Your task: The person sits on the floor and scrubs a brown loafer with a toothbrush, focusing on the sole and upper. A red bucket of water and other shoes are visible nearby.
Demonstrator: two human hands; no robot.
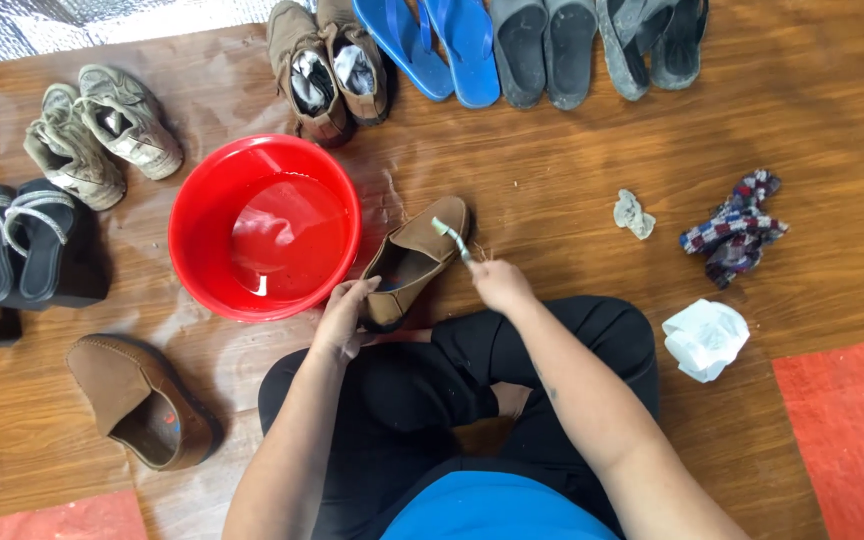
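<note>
My left hand (341, 318) grips the heel end of a brown slip-on shoe (418, 256) that lies on the wooden floor just in front of my crossed legs. My right hand (498, 283) holds a small brush (451, 236), and its head rests against the toe side of that shoe. A red plastic basin (197, 215) with a little water in it stands directly left of the shoe. The matching brown shoe (130, 396) lies on the floor at my left.
Pairs of footwear ring the floor: beige trainers (102, 130), black sandals (14, 240), brown boots (330, 65), blue flip-flops (432, 45), grey slip-ons (542, 50). To the right lie a checked cloth (737, 230), a small grey rag (633, 213) and a white crumpled bag (705, 338).
</note>
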